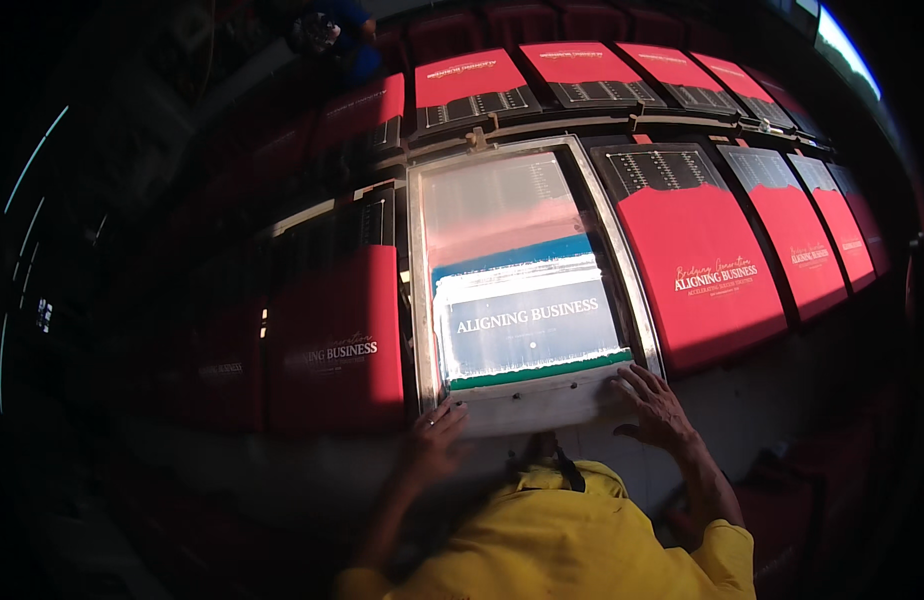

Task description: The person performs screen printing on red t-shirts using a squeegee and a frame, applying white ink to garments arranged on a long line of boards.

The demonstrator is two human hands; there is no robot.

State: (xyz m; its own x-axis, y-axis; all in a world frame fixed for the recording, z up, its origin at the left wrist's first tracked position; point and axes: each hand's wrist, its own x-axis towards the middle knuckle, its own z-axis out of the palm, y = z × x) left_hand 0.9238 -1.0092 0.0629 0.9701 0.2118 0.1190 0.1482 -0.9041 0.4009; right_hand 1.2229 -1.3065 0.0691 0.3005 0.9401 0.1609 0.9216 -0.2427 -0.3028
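Dim room (112, 220); red panels (697, 250) flank framed screen (527, 335).

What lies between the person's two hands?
In the head view, the frame's grey near bar stretches between the left hand and right hand; a green strip lies just beyond.

Bright strip (848, 50) — blue clothing (360, 60), perhaps.

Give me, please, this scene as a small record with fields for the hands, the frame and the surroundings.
Frame: pale-edged, in the near row between red panels
Inside frame: blue strip, white smears, green strip nearest the person
Left hand: at the frame's near left corner; grip unclear
Right hand: open, at its near right corner
Clothing: yellow top
Light: bright at centre and right, dark at far left
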